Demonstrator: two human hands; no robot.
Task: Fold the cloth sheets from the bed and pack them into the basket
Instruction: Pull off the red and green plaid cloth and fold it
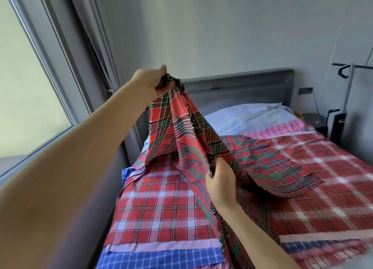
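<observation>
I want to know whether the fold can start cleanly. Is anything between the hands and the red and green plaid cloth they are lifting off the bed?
Nothing visible. The left hand grips the red and green plaid cloth at its raised end, and the right hand pinches its edge lower down. The basket is out of view.

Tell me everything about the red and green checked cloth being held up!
The red and green cloth is thin woven plaid with frayed, thready edges. It is bunched and lifted off the bed. The left hand grips its top corner high up, and the right hand pinches an edge lower down. Its far end still lies on other checked sheets.
</observation>
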